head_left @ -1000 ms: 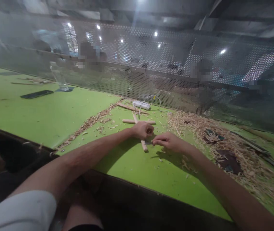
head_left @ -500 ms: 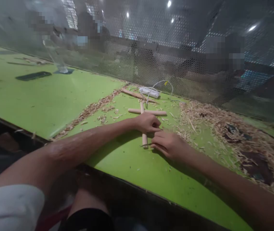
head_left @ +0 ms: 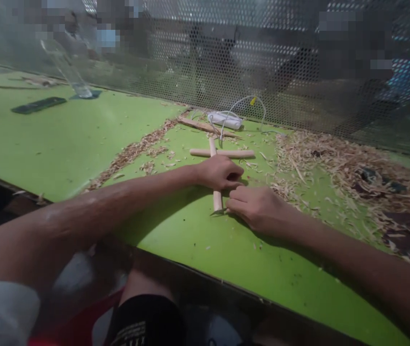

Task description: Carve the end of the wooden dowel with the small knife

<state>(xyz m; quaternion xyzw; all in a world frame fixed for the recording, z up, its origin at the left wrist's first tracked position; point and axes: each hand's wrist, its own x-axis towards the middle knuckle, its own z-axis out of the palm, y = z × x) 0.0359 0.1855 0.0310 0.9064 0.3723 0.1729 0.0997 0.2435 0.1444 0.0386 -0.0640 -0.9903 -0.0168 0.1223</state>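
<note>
A pale wooden stick point(head_left: 218, 199) lies lengthwise on the green table, pointing away from me. My left hand point(head_left: 221, 172) is closed over its middle and holds it down. Under the stick's far part, or across it, lies a second wooden stick point(head_left: 239, 154); together they form a cross. My right hand point(head_left: 253, 204) is closed beside the near end, its fingertips close to my left fingers. From those fingertips a thin dark blade point(head_left: 216, 212) reaches across the stick's near end. Any handle of it is hidden in my right hand.
Wood shavings point(head_left: 338, 158) heap at the right, and a line of shavings point(head_left: 133, 151) crosses the table point(head_left: 64, 149). A white device with a cable point(head_left: 226, 120) and a split wood piece point(head_left: 205, 126) lie behind. A perforated metal screen point(head_left: 198, 72) stands at the back.
The view has tilted down and shifted slightly, so the table sits higher in the picture. Both hands keep nearly the same place on the stick, with the blade still at its near end.
</note>
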